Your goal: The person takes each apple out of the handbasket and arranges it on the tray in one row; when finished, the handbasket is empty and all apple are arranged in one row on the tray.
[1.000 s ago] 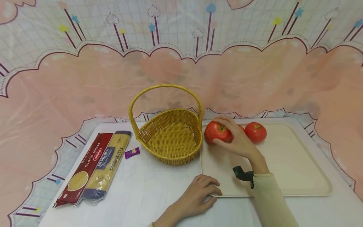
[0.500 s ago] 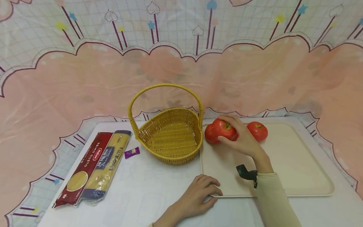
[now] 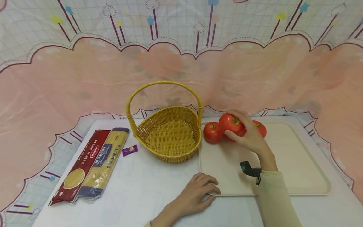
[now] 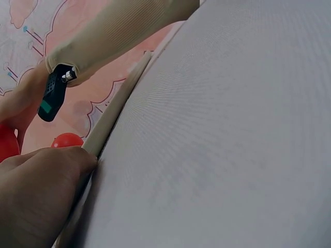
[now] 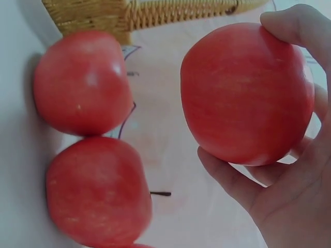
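My right hand (image 3: 249, 134) grips a red apple (image 3: 231, 123), thumb on one side and fingers round the other. In the right wrist view this apple (image 5: 245, 95) is apart from the apples beside it, raised off the tray. A second apple (image 3: 213, 132) sits at the tray's far left corner. Another, mostly hidden by the hand, stands beside it, with its stem visible in the right wrist view (image 5: 101, 191). One more apple (image 3: 260, 128) shows behind the right hand. My left hand (image 3: 195, 194) rests with its fingertips on the near left corner of the beige tray (image 3: 295, 170).
A yellow wicker basket (image 3: 170, 154) with a tall handle stands left of the tray, nothing in it. Farther left lie two spaghetti packs, one red (image 3: 82, 164), one yellow and blue (image 3: 105, 160), and a small purple packet (image 3: 129, 150). A patterned cloth (image 3: 170, 69) hangs behind the white table.
My right hand has moved right and slightly up with the gripped apple, away from the leftmost apple, which is now in full view. The left hand stays at the tray corner.
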The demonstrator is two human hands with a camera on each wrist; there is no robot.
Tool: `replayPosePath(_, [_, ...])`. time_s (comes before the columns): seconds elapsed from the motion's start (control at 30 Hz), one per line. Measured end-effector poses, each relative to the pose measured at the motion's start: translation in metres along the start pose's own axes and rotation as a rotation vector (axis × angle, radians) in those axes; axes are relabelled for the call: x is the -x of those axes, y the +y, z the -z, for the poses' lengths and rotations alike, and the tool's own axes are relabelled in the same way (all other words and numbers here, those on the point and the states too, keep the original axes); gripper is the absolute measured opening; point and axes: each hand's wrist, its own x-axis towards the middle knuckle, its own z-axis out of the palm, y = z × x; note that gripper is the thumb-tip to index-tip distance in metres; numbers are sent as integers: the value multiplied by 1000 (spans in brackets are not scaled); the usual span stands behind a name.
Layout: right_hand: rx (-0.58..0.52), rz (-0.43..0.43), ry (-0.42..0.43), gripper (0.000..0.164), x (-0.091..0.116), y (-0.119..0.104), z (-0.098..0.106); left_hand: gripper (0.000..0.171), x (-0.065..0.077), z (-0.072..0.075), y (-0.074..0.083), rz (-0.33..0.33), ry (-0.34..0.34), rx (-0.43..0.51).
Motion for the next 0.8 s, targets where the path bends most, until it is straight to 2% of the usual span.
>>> replayPosePath(0.23, [-2,-27,31,67,2,8,8,18,0,0,0,-13,13,-15])
replayPosePath(0.43, [4,-88,53,67,1,15,16,18,-1,0,0,-10,17,-9])
replayPosePath(0.8, [24,-136,139,65,8,27,30,19,0,1,0,-4,7,11])
